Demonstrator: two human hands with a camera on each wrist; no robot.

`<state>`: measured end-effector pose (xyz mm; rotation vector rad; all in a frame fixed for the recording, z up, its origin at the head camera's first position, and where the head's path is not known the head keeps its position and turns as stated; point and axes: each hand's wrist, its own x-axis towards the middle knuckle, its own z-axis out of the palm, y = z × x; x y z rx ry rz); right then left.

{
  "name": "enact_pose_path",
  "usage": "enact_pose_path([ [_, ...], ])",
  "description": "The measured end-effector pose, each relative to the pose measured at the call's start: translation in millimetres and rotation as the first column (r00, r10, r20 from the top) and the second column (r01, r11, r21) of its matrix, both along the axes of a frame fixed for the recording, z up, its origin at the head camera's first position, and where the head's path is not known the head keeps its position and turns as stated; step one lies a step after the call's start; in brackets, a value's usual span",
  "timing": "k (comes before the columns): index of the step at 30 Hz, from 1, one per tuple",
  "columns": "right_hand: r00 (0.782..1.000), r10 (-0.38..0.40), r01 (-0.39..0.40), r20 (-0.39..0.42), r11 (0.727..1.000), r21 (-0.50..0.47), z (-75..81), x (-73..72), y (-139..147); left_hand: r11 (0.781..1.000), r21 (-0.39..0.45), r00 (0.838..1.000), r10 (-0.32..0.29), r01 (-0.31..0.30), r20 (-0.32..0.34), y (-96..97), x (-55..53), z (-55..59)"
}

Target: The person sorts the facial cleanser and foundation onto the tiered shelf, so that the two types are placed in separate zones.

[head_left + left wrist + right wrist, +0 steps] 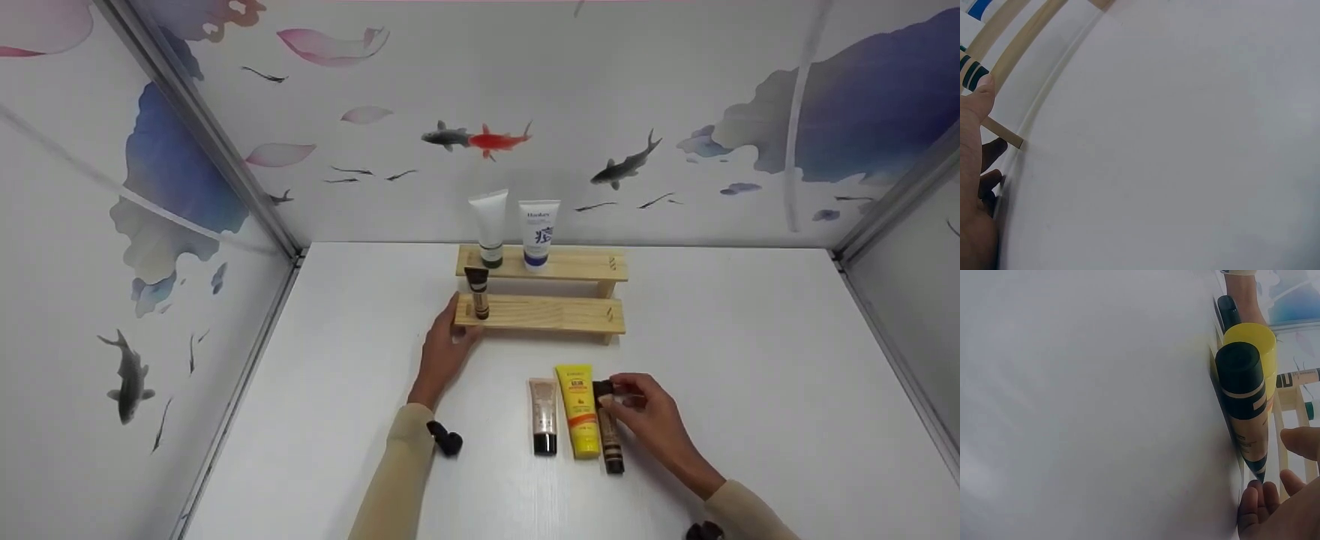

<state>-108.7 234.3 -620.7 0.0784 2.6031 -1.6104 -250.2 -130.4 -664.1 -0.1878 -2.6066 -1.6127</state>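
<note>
Counter: white counter (750, 375) carrying a wooden rack (540, 313) at the far middle.
Striped tube (609, 431): lying nearest right, touching the yellow tube (577, 411).
Right hand (652, 420): grip pinching its far end.
Left hand (442, 352): fingers resting on the rack's left end.
Handling: likely light, soft-walled, slippery; taking the stiff cap seems safest.

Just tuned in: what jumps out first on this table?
Three tubes lie side by side near the front: a beige tube, a yellow tube and a striped brown tube, whose far end the right hand pinches. Behind them stands a two-step wooden rack; the left hand touches its lower left end.
</note>
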Motion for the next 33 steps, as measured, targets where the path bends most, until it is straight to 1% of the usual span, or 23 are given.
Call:
enact_pose_path([
  [10,1.000,0.000,0.000,-0.014,0.999,0.033,-3.4,-0.1,2.2,1.000,-0.014,1.000,0.001,-0.001,0.003,0.6,-1.0,0.5],
  [16,1.000,0.007,-0.007,-0.005,0.999,0.042,-4.4,-0.3,3.3,1.000,-0.003,1.000,-0.004,0.004,0.002,0.8,-1.7,0.2],
  [26,1.000,0.001,-0.002,0.008,0.999,0.048,-5.7,3.3,5.4,1.000,-0.003,1.000,-0.010,0.010,-0.003,0.3,-2.2,-0.5],
  [31,1.000,0.009,-0.010,0.012,0.998,0.057,-6.4,6.0,4.9,1.000,0.004,1.000,-0.005,0.005,0.005,-0.3,-1.0,-1.4],
  [33,1.000,0.015,-0.016,0.004,0.998,0.057,-6.9,6.7,4.1,1.000,-0.008,1.000,0.001,0.000,0.015,-0.3,-0.8,-2.1],
])
